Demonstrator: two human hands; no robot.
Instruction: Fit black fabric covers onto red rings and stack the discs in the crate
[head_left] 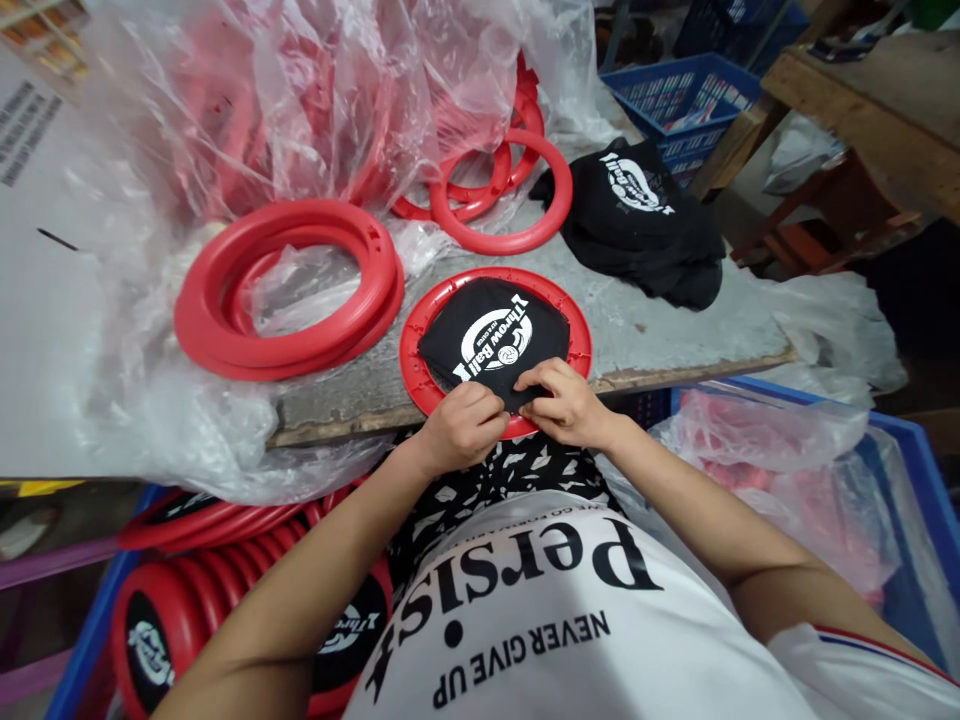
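A black fabric piece (450,335) with a white "Throw Ball" print lies over a red plastic ring (416,350) at the table's front edge. My left hand (466,424) is closed on the fabric's lower edge, near the ring's rim. Beside it, my right hand (562,404) pinches the same edge, with thumb and index finger bent over the cloth. Small pegs show along the ring's inner face. The fingertips partly hide the cloth's lower edge.
Stacked red rings (289,350) lie to the left, loose rings (517,240) behind. Black printed cloths (645,250) are piled at the right. Plastic bags (390,90) cover more rings. Below the wooden table (675,340), a blue crate holds finished-looking red discs (161,610); another blue crate (926,480) stands right.
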